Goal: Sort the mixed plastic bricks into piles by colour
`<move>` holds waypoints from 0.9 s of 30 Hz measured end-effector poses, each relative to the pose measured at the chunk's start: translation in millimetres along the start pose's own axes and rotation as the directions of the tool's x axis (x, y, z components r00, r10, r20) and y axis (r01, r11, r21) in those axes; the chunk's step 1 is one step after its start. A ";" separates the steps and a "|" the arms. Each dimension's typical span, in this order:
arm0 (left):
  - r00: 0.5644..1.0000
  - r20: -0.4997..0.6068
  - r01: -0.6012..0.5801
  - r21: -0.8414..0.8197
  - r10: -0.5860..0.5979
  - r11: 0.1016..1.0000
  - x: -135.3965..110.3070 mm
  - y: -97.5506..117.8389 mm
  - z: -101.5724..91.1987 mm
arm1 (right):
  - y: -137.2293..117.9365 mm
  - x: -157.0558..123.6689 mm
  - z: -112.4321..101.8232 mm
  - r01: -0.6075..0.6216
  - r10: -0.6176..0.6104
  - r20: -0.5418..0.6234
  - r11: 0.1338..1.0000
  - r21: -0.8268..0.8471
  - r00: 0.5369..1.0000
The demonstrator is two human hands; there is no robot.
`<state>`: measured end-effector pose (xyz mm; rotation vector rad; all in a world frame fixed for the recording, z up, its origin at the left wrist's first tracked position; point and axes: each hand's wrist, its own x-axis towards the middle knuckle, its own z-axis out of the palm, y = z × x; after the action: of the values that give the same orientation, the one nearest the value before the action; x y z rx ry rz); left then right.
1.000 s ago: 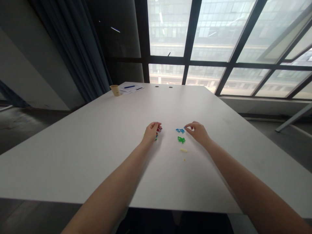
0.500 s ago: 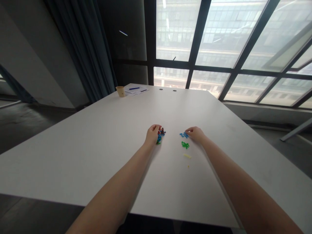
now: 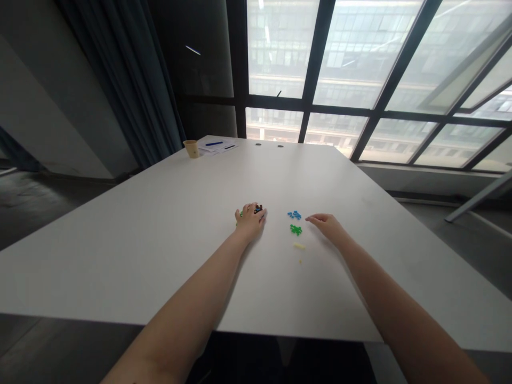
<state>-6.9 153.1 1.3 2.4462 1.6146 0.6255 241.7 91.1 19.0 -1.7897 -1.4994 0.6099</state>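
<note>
Your left hand [image 3: 250, 223] lies over a mixed heap of small, dark, brown and bright-coloured, plastic-looking pieces [image 3: 258, 208] on the broad white smooth-topped table [image 3: 160, 256]; its fingers are parted and loosely curved, and whether any piece is held beneath your palm is hidden. Your right hand [image 3: 327, 224] stands just beside the loose cluster of small blue oblong pieces [image 3: 295, 215], thumb and fingers drawn near one another; whether they meet, or pinch a piece, you cannot tell at this scale. Nearer to you, in a rough column, lie a compact cluster of small green pieces [image 3: 296, 230], a short pale-yellow strip [image 3: 299, 246] and one tiny yellow piece [image 3: 300, 261]. As to progress, the blue, green and yellow groups, each of one colour, appear set apart, whereas the heap under your left hand is mingled and undivided; its full contents are covered, so how much is left cannot be counted.
</note>
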 end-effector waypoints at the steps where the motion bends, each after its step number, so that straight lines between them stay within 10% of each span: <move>1: 1.000 0.001 -0.001 0.020 0.001 1.000 -0.2 -0.1 0.6 | 0.6 -4.4 -0.7 -0.004 0.004 -0.003 1.000 0.026 1.000; 27: 0.983 -0.178 -0.038 0.016 0.040 0.999 6.8 -4.9 0.0 | 8.5 -11.3 -9.2 0.017 0.028 -0.172 0.967 0.256 0.985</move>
<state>-8.7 161.2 1.4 2.4996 1.6404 0.8657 251.5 77.4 17.4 -1.6037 -1.2373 0.6036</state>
